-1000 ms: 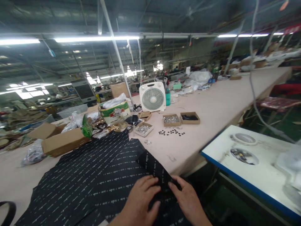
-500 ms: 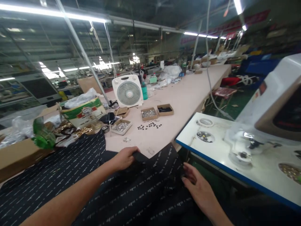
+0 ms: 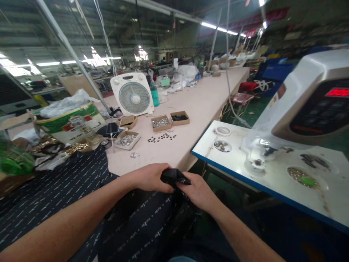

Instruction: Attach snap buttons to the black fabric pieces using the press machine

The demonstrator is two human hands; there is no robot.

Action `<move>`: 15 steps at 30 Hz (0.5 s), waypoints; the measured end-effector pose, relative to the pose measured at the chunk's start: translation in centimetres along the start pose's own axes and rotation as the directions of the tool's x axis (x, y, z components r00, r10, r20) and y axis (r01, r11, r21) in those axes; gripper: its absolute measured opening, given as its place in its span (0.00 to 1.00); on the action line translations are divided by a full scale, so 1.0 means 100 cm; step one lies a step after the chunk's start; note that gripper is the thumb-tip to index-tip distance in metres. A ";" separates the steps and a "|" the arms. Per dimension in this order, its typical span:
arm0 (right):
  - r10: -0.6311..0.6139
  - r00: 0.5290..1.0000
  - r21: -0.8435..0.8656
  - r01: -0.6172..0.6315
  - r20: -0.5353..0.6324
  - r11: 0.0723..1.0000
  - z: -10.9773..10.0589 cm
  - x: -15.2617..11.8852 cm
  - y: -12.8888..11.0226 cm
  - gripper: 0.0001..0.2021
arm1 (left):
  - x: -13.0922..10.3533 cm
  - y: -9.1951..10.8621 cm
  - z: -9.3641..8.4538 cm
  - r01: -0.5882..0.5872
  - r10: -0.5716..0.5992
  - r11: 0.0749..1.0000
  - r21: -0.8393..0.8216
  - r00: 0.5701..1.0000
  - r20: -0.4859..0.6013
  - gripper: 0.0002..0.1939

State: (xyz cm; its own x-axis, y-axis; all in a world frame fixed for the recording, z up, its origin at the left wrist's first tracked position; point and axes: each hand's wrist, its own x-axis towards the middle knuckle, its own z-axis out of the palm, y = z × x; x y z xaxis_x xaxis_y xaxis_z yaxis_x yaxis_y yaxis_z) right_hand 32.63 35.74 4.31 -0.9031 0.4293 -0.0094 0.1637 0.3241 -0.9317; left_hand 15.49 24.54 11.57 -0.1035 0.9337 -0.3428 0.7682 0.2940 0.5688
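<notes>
1. The worktop's (image 3: 207,98) near left is covered by dark printed fabric (image 3: 79,178).
2. A dark fold (image 3: 170,175) is already gathered by its near edge, pinched in the grip of left hand (image 3: 152,177) and right hand (image 3: 198,190).
3. Black pieces (image 3: 162,137) are left scattered, apart from the fabric.

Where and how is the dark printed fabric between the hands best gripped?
Probably by the bunched fold at its upper edge, pinched from both sides, as the left hand and right hand do. There the dark printed fabric stands up in a thick ridge, while the part below drapes loosely and would likely give a poorer grip.
</notes>
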 end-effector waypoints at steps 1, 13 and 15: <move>0.011 1.000 0.008 -0.011 0.003 1.000 -0.001 -0.002 0.000 0.08 | -0.003 -0.004 0.003 0.011 -0.009 0.999 -0.032 0.997 0.071 0.25; 0.009 1.000 0.064 -0.010 0.013 0.998 -0.009 -0.017 -0.010 0.05 | -0.006 -0.019 0.029 0.028 0.078 0.887 -0.462 0.975 0.210 0.16; 0.062 0.997 0.078 -0.066 0.054 0.995 -0.010 -0.019 -0.006 0.06 | -0.004 -0.016 0.033 0.048 0.056 0.867 -0.497 0.980 0.192 0.17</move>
State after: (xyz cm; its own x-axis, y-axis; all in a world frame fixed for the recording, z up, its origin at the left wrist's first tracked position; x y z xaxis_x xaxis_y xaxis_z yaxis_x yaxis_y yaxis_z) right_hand 34.58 35.57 5.26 -0.9114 0.4023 -0.0862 0.1912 0.2286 -0.9546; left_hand 16.38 23.07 8.35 0.0629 0.8918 -0.4480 0.3469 0.4014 0.8477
